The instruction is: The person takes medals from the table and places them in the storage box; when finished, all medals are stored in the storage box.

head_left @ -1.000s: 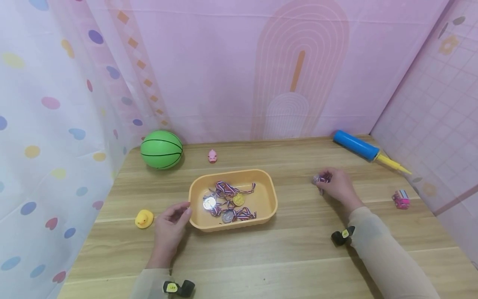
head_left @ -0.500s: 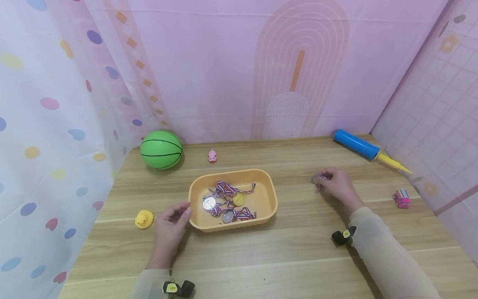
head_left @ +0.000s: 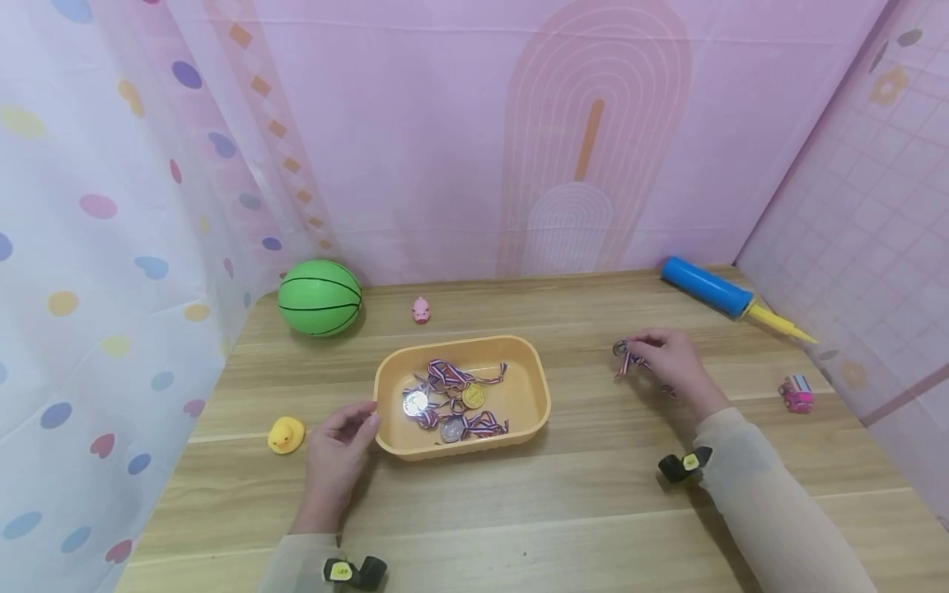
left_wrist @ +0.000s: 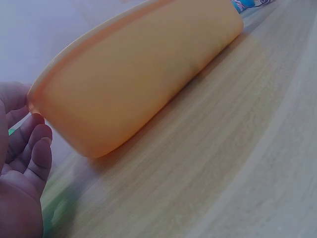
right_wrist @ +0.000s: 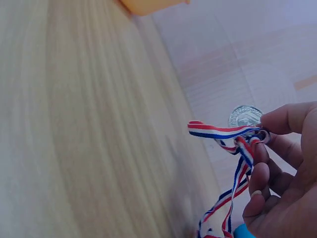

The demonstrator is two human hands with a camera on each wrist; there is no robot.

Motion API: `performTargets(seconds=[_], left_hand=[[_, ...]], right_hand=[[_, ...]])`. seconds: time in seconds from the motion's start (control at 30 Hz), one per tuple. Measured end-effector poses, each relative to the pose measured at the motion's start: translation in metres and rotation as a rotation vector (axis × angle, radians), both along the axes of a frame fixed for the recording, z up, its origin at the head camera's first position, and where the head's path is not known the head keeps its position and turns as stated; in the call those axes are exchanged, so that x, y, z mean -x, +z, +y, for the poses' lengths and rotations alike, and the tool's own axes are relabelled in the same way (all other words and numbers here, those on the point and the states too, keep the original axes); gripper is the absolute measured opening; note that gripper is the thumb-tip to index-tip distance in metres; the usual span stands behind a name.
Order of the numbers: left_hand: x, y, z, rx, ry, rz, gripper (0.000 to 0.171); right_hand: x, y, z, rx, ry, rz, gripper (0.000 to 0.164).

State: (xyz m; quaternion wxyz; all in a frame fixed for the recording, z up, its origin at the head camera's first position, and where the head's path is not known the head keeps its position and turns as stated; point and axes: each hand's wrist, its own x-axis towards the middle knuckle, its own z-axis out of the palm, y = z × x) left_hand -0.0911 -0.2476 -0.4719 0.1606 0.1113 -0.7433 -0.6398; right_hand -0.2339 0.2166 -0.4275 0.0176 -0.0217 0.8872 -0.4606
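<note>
In the head view my left hand [head_left: 341,453] is at the left end of an orange plastic tray [head_left: 537,387]. The left wrist view shows its thumb and fingertip pinching the tray's rim [left_wrist: 54,62]. Inside the tray lie a gold medal [head_left: 474,396], silver medals [head_left: 452,429] and tangled striped ribbons [head_left: 447,375]. Farther right, my right hand [head_left: 676,368] pinches another silver medal [right_wrist: 244,117] by its bunched red, white and blue ribbon [right_wrist: 242,148]. Part of that ribbon hangs below the fingers. The palm hides some of it in the head view.
A yellow toy duck [head_left: 286,434] sits left of my left hand. Along the back are a green ball [head_left: 320,298], a pink toy pig [head_left: 421,310] and a blue and yellow hand pump [head_left: 708,286]. A small pink toy car [head_left: 797,394] stands at the right.
My right hand has raised the medal slightly, and more of its ribbon shows, hanging loose under the fingers. The left hand and the tray have stayed in place.
</note>
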Motion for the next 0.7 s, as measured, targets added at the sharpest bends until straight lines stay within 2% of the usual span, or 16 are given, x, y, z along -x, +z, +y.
performTargets(seconds=[0.27, 0.37, 0.57, 0.7], left_hand=[[0.0, 0.0, 0.0, 0.001, 0.005, 0.002, 0.025], [-0.001, 0.001, 0.001, 0.003, 0.006, 0.004, 0.025], [-0.001, 0.001, 0.001, 0.007, 0.005, 0.009, 0.025], [0.0, 0.0, 0.001, 0.009, 0.003, 0.017, 0.024]], right_hand=[[-0.004, 0.012, -0.003, -0.003, -0.002, -0.062, 0.034], [-0.006, 0.018, -0.006, -0.012, 0.007, -0.048, 0.034], [-0.01, 0.03, -0.013, 0.049, 0.027, -0.004, 0.032], [-0.014, 0.039, -0.018, 0.062, 0.027, -0.009, 0.033]])
